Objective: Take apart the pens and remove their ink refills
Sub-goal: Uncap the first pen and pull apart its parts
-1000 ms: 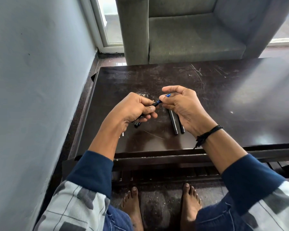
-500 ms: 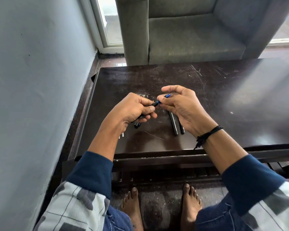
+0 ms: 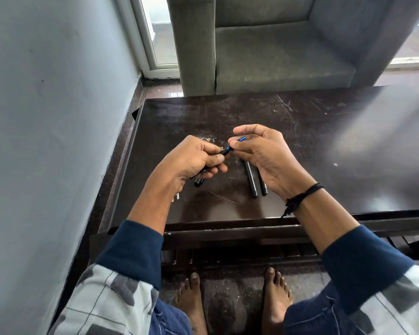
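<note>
From the head view, the dark table [image 3: 324, 141] is the reference for everything else. Both hands are raised above its left half with one pen [image 3: 226, 150] held between them.

The left hand [image 3: 194, 160] has its fingers curled round the pen's black barrel, so most of the barrel is hidden in the fist. The right hand [image 3: 264, 158] pinches the pen's blue front end between thumb and fingertips, and its other fingers are loosely arched above. The pen slants up toward the table's far side, and its blue tip shows just past the right thumb.

Lying on the table:
- Two dark barrels [image 3: 250, 180] lie side by side, nearly parallel and partly under the right hand, with their ribbed ends toward the table's near edge.
- One short black piece [image 3: 198, 182] lies just below the left hand.
- Some small silvery bits [image 3: 176, 197] lie close to the table's left edge beside the left forearm, too small to count surely.

A black cord bracelet [image 3: 302, 197] sits on the right wrist. Two bare feet [image 3: 191, 303] rest on the floor below the table's near edge. A grey armchair [image 3: 276, 64] stands just beyond the far edge, and a pale wall [image 3: 46, 117] runs along the left side.
</note>
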### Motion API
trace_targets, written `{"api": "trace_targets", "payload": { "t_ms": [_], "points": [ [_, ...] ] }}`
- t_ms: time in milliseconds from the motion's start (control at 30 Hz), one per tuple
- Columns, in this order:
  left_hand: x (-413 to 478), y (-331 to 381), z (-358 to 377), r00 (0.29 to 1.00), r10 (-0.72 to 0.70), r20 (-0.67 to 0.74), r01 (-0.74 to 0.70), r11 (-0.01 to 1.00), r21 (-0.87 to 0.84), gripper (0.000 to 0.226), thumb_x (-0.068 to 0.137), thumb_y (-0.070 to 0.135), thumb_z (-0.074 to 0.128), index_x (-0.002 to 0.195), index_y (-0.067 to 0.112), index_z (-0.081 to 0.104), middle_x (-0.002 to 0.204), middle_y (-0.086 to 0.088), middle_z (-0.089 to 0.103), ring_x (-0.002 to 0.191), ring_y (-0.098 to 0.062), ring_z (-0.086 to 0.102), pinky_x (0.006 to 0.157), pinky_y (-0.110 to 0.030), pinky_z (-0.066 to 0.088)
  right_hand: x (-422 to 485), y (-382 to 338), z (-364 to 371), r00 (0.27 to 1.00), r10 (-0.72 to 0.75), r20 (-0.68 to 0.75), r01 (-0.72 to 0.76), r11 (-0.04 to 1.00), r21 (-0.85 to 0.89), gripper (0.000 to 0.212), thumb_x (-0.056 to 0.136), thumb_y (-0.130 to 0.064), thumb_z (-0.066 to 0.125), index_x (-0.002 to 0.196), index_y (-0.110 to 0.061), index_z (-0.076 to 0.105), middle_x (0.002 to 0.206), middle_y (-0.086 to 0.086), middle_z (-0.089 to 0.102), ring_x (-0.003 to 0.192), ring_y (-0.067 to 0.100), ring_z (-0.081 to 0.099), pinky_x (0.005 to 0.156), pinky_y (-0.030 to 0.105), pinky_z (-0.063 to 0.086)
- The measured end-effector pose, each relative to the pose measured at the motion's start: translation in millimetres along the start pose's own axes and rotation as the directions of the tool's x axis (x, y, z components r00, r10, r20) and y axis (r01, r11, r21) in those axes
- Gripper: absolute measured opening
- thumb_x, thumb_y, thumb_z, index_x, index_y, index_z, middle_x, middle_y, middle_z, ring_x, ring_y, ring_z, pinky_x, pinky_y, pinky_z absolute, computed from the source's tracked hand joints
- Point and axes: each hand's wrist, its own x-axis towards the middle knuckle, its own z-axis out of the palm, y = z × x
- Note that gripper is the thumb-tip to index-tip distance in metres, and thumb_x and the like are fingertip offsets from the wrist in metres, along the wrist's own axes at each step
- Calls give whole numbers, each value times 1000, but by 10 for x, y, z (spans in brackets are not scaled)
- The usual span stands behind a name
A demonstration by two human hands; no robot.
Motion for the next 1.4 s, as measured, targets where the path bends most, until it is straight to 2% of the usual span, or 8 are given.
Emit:
{"api": "trace_targets", "payload": {
  "t_ms": [133,400,500,600,833,1100,1300,1400],
  "points": [
    [3,0,9,1000,0,4,0,1000,7,18,98,3,61,110,4,75,85,-12,76,60,-5,60,62,-17,56,10,19,0,1000,9,-28,-10,1000,-19,18,86,-8,78,102,-9,70,86,3,69,80,15,72,78,25,59],
    [3,-8,8,1000,-1,0,1,1000,14,19,98,3,61,110,5,75,84,-12,76,60,-5,60,65,-19,55,-4,-19,1,1000,10,-13,-10,1000,10,32,82,16,65,106,-4,68,93,11,71,83,17,69,73,23,58],
    [10,-8,10,1000,4,3,-4,1000,14,18,98,3,61,108,4,75,84,-12,75,60,-5,59,65,-20,54,13,-10,0,999,33,-29,-32,999,17,25,84,6,71,104,-8,69,93,6,72,84,15,69,82,27,58],
    [18,-15,7,1000,3,7,-3,1000,11,18,98,3,60,110,3,74,82,-10,74,59,-4,59,63,-19,53,21,17,-3,999,23,-39,-23,1000,-6,19,84,-7,79,101,-10,69,88,4,72,77,13,69,77,24,58],
    [24,-23,9,1000,5,-2,-5,1000,15,19,98,3,61,110,6,75,81,-9,76,59,-4,60,66,-21,55,28,12,-9,1000,-11,-24,11,1000,-29,33,79,17,65,103,-6,70,90,11,71,82,16,69,72,23,55],
    [17,-20,5,1000,5,2,-5,1000,15,18,98,4,61,108,7,76,81,-9,75,60,-4,60,65,-20,55,16,17,4,999,25,-38,-27,999,-35,17,86,-4,76,100,-10,71,84,1,73,76,12,70,77,25,58],
    [15,-20,22,1000,6,-5,-6,1000,16,19,98,4,62,110,7,76,79,-9,75,58,-5,59,66,-21,55,4,2,10,999,-10,-33,10,1000,-27,29,81,17,64,103,-2,69,85,10,68,78,16,69,72,24,58],
    [17,-16,21,1000,4,-2,-4,1000,14,18,98,4,61,109,7,76,79,-8,75,60,-5,60,67,-22,55,3,-12,10,999,3,-37,-3,1000,-6,28,81,13,66,103,-4,69,87,9,70,79,15,69,72,23,58]
  ]
}}
